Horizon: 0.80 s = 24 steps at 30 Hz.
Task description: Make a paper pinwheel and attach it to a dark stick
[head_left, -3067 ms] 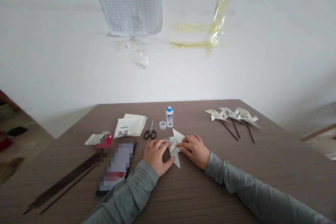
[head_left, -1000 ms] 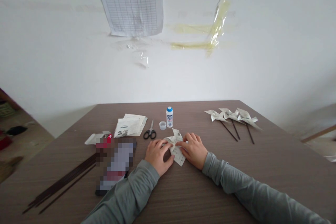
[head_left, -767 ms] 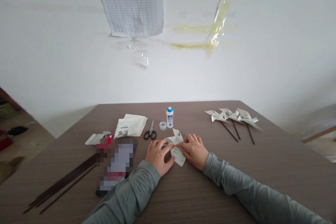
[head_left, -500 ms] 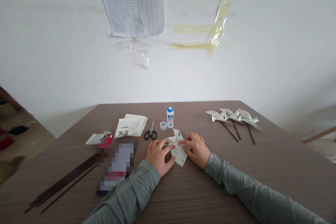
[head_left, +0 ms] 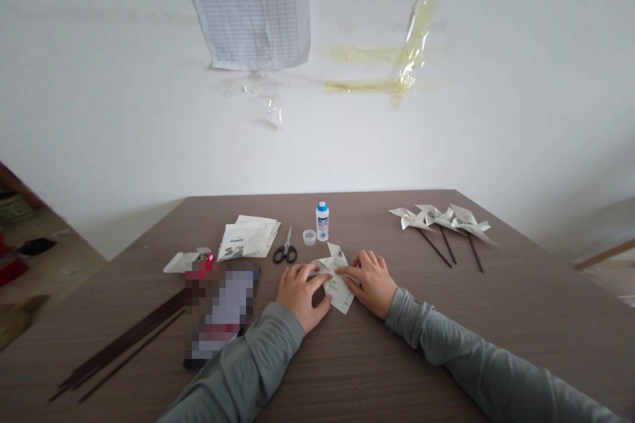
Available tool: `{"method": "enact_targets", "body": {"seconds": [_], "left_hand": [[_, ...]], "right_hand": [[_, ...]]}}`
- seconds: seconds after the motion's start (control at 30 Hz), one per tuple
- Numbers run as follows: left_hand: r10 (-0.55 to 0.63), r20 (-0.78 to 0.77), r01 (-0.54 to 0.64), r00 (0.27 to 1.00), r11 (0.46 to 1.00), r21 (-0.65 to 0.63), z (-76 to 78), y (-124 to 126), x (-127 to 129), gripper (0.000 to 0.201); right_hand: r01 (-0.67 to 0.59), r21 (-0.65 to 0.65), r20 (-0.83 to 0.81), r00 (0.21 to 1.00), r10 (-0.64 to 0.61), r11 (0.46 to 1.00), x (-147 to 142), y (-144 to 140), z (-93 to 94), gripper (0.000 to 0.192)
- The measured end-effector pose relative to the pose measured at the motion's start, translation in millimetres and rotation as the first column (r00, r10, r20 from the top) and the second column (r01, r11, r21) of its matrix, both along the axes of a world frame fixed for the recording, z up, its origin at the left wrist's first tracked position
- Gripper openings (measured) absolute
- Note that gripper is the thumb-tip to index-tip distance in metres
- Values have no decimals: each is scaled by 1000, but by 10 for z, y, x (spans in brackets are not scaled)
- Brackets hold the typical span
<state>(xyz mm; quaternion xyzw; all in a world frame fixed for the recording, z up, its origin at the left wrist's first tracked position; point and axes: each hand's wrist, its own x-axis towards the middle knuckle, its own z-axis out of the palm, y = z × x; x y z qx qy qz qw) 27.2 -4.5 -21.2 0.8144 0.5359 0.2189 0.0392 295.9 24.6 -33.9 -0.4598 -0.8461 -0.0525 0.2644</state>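
A half-folded paper pinwheel made of printed paper lies on the table between my hands, some of its blades bent in toward the middle. At its left side, my left hand holds the paper down with thumb and fingertips. From the right, my right hand presses an extended index finger onto the pinwheel's centre, the thumb close below against the paper. What lies under the fingertips is hidden. Just behind the pinwheel stand a white glue bottle with a blue top and a small clear cap.
Black-handled scissors and a stack of paper sheets lie behind my left hand. Farther left are a small red-and-white box, a blurred phone and dark sticks. Three pinwheels on sticks lie back right.
My right index fingertip has shifted very slightly left over the pinwheel's centre. Everything else stays almost the same, apart from a tiny shift of the view.
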Motion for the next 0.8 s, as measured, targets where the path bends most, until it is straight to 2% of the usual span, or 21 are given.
{"method": "enact_targets", "body": {"seconds": [0.13, 0.27, 0.43, 0.67, 0.8], "left_hand": [[0, -15, 0, 1000, 1000, 17, 7, -21, -11, 48], [-8, -6, 8, 1000, 1000, 19, -50, 25, -7, 49], [13, 8, -13, 1000, 1000, 5, -137, 95, 6, 52], [-9, -3, 9, 1000, 999, 38, -132, 67, -31, 50], [-13, -2, 13, 1000, 998, 67, -184, 93, -38, 49]], "right_hand": [[-23, 47, -45, 999, 25, 999, 40, -4, -18, 32], [-20, 62, -51, 998, 23, 998, 39, -1, -27, 33], [-29, 18, 3, 1000, 29, 999, 5, -13, -8, 33], [-39, -65, 33, 999, 41, 997, -4, -58, 88, 33], [-11, -85, 22, 1000, 12, 996, -1, -63, 98, 31]]}}
